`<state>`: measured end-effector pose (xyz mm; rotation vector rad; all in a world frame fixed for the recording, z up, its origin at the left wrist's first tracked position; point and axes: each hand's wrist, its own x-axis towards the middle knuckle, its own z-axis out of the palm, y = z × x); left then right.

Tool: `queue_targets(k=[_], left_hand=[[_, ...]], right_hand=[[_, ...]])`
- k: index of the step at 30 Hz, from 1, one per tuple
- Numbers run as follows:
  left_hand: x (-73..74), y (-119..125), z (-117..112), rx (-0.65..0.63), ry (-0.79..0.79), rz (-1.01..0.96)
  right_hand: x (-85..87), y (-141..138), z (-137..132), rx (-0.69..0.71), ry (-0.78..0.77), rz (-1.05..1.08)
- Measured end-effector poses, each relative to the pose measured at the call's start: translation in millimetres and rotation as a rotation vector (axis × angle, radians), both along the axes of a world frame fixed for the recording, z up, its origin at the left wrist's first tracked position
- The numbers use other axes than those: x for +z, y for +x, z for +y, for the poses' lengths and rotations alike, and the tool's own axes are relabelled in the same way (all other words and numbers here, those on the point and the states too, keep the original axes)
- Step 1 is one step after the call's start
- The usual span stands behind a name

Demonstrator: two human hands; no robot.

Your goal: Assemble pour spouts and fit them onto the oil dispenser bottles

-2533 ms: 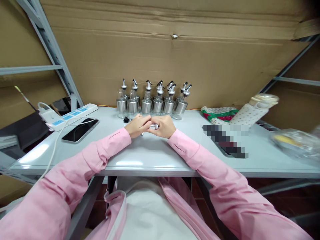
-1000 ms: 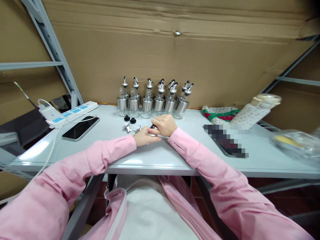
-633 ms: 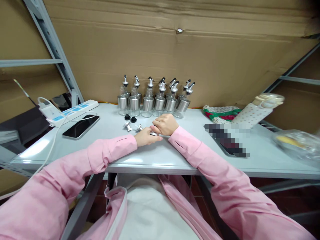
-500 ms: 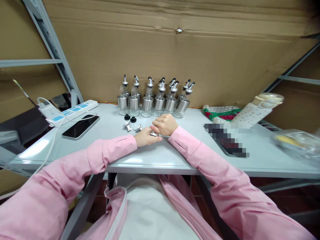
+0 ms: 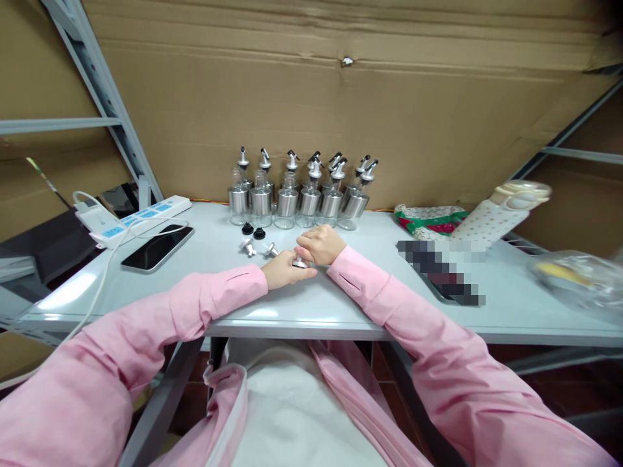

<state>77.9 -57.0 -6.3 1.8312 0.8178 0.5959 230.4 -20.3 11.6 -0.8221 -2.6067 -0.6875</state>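
Note:
My left hand (image 5: 282,270) and my right hand (image 5: 322,245) meet over the table near its front edge. Between them is a silver pourer spout (image 5: 300,263); my left fingers wrap around its base and my right fingers pinch its upper end, hiding most of it. Just left of my hands lie two more silver pourer spouts, one (image 5: 249,247) apart and one (image 5: 270,249) close to my left hand. Behind these are two black stoppers (image 5: 253,231). Several glass bottles with steel sleeves (image 5: 287,202) stand in rows, many topped with pourers, while three in front have bare necks.
On the left are a phone (image 5: 158,248) and a white power strip (image 5: 146,217) with a cable. A blurred-out dark object (image 5: 440,272), a spotted tumbler (image 5: 496,214), a patterned cloth (image 5: 428,220) and a plastic bag (image 5: 584,279) lie right. Cardboard (image 5: 243,97) backs the table (image 5: 360,305).
The silver pourer spout has tilted slightly between my hands, showing more of its base. My right hand has shifted down a little. Everything else has stayed in place.

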Motion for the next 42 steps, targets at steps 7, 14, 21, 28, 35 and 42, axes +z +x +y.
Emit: queue_targets(k=[7, 14, 21, 28, 35, 42], left_hand=[[2.8, 0, -2, -0.001, -0.006, -0.009], [2.6, 0, -3, 0.012, 0.007, -0.002], [7.6, 1, -4, -0.148, 0.358, 0.093], [6.7, 1, -8, -0.178, 0.366, 0.125], [5.3, 0, -7, -0.162, 0.382, 0.132], [5.5, 0, -7, -0.155, 0.387, 0.127]], right_hand=[[-2.9, 1, 0, 0.012, -0.047, 0.033], [-4.6, -1, -1, 0.003, -0.094, 0.087], [7.5, -10, -10, -0.109, -0.07, 0.635], [17.9, 22, 13, -0.28, -0.165, 0.745], [8.6, 48, 35, -0.373, -0.342, 0.565], [2.6, 58, 41, -0.416, -0.429, 0.282]])
